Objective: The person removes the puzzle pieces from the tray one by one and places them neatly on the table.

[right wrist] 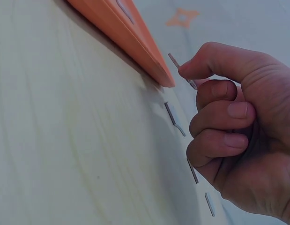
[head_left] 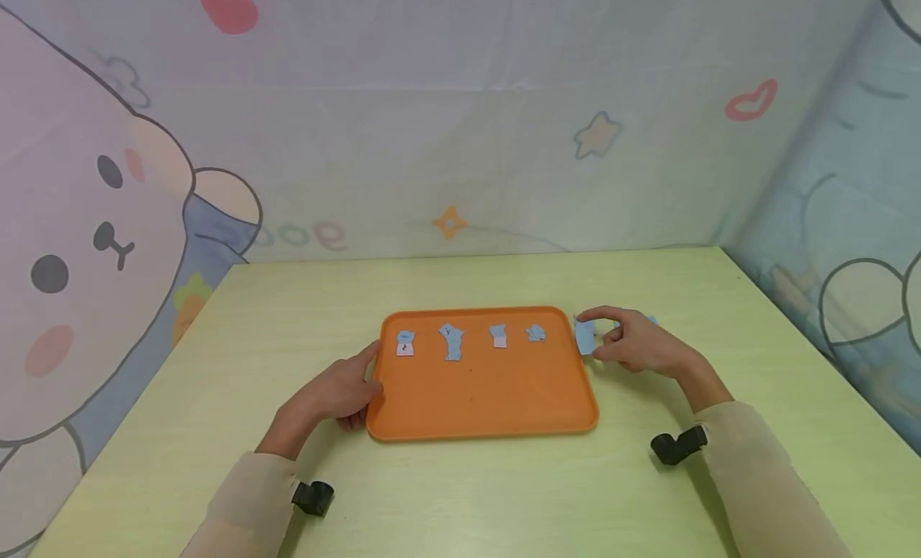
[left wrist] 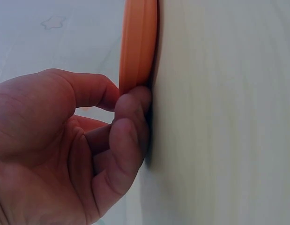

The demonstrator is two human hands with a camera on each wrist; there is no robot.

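And here's the orange tray (head_left: 475, 398), its left rim gripped in my left hand (head_left: 345, 390); my right hand (head_left: 640, 344), nearly closed, pinches a blue piece (head_left: 586, 340) just beside the tray's right edge. Light pinch, I'd say, keeping it clear of the rim.

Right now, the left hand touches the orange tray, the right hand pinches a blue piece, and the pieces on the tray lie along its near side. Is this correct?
Not quite: the head view shows the pieces on the orange tray along its far side. The left hand does touch the tray, and the right hand does pinch a blue piece.
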